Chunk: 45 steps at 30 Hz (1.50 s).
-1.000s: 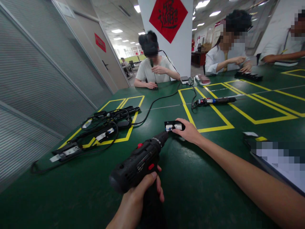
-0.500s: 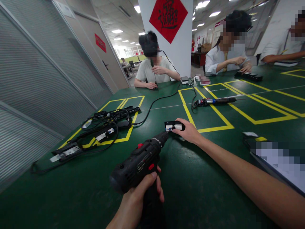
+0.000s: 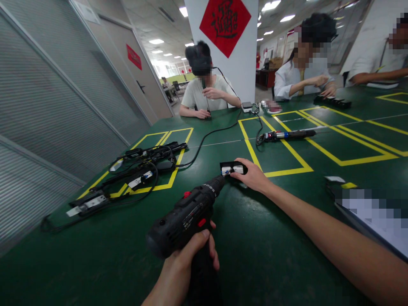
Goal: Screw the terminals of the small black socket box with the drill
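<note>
My left hand point(image 3: 188, 259) is wrapped round the grip of a black cordless drill point(image 3: 188, 216) with red buttons. The drill points forward and slightly right, its tip reaching a small black part with white pieces on its face point(image 3: 227, 171). Between thumb and fingers, my right hand point(image 3: 253, 175) pinches that small part at its right end, on the green table. Whether the bit sits in a screw is too small to tell. My right forearm stretches in from the lower right.
Black cabled assemblies with white plates point(image 3: 140, 174) lie on the left within yellow tape. A pen-like tool with a blue band point(image 3: 287, 135) lies at the back right. A dark-edged object point(image 3: 350, 212) is at right. Several people sit around the table point(image 3: 274, 255).
Almost nothing differs. Both hands, the drill and the small black part stay in practically the same places.
</note>
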### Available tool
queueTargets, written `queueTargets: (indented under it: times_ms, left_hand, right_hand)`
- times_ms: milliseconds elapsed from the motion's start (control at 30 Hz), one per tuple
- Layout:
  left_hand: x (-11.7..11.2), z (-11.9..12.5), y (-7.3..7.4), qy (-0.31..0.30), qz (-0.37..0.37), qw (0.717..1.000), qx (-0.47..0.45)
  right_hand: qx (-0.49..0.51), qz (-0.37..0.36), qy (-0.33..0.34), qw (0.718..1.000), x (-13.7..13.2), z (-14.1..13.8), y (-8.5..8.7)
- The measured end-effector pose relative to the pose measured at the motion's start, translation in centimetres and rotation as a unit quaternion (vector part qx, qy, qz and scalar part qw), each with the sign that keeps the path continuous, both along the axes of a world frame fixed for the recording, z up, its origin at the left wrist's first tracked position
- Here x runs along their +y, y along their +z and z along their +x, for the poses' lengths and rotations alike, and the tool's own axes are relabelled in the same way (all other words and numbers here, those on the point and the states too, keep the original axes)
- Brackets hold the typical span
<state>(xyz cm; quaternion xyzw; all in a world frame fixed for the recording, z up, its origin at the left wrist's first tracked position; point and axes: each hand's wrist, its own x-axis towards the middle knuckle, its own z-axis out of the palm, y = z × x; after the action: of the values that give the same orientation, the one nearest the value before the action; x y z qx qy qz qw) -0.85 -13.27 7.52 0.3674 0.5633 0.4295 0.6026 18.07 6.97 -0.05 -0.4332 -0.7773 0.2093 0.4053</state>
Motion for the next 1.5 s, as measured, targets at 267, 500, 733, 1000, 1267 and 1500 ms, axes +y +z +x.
queueTargets:
  times_ms: [267, 500, 733, 1000, 1267, 1500]
  left_hand:
    - [0.03, 0.2, 0.23, 0.011, -0.001, 1.0, -0.001]
    - [0.0, 0.24, 0.13, 0.014, 0.002, 1.0, 0.005]
    - [0.06, 0.1, 0.11, 0.002, 0.008, 1.0, 0.012]
    - [-0.01, 0.09, 0.15, 0.003, -0.003, 1.0, 0.009]
    - [-0.03, 0.01, 0.03, 0.002, 0.0, 1.0, 0.003]
    - [0.0, 0.19, 0.11, 0.008, 0.003, 1.0, -0.002]
  right_hand:
    - [-0.001, 0.0, 0.001, 1.0, -0.09, -0.03, 0.02]
    - [0.001, 0.001, 0.004, 1.0, -0.24, -0.01, 0.27]
    - [0.0, 0.001, 0.001, 1.0, -0.19, -0.04, 0.17]
    - [-0.006, 0.006, -0.004, 1.0, -0.07, -0.13, 0.03]
    - [-0.01, 0.006, 0.002, 1.0, -0.19, -0.05, 0.33]
    - [-0.009, 0.004, 0.002, 1.0, -0.14, -0.07, 0.31]
